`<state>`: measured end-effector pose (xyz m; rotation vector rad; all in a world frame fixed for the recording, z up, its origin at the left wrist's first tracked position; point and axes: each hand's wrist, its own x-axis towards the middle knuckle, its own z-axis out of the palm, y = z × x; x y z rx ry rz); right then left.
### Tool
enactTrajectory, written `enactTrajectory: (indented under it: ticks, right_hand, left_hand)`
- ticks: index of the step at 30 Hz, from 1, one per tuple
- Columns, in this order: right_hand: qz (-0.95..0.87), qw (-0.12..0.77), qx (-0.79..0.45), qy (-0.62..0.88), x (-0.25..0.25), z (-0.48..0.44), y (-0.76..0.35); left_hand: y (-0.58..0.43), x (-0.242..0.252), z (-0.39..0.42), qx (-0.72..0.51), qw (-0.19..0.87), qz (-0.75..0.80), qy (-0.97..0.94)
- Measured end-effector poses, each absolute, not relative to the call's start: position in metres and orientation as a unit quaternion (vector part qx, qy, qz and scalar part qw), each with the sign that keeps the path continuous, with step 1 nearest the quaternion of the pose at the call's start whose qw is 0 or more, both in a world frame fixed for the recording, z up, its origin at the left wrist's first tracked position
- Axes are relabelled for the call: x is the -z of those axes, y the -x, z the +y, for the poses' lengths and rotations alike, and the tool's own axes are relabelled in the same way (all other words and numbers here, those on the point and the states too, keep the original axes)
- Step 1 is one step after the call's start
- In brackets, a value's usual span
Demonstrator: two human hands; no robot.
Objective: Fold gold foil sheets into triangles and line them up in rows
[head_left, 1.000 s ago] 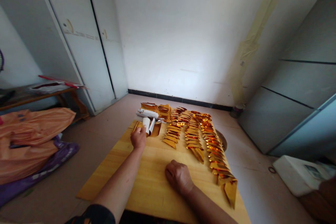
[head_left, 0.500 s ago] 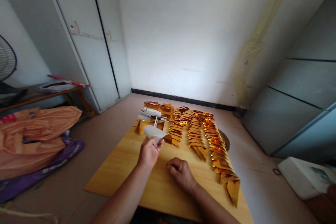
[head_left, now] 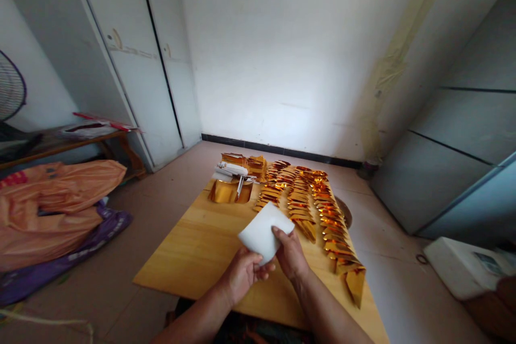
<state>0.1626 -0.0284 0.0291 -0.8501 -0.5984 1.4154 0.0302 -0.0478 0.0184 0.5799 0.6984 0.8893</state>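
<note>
1. One white sheet [head_left: 264, 230] is held above the wooden board [head_left: 193, 247], near its front edge.
2. Its lower edge is pinched by the left hand [head_left: 242, 275], and its right side is gripped by the right hand [head_left: 291, 257].
3. Rows of folded gold pieces [head_left: 322, 220] are laid out just beyond.

One camera, worn on the head, looks forward and down across the wooden counter [head_left: 193, 250] toward the white wall [head_left: 282, 54]. The left hand [head_left: 242, 275] and right hand [head_left: 291, 256] lie close beneath it, low in view.
</note>
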Motion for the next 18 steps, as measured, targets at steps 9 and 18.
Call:
enactTrajectory:
  ticks: [9, 18]
  right_hand:
    - [-0.374, 0.531, -0.502, 0.571, -0.019, -0.018, -0.195]
    - [-0.639, 0.363, -0.199, 0.648, 0.004, -0.012, -0.194]
  left_hand:
    - [-0.006, -0.021, -0.035, -0.355, 0.693, 0.455, -0.432]
    - [-0.003, -0.011, -0.024, -0.243, 0.57, 0.395, -0.678]
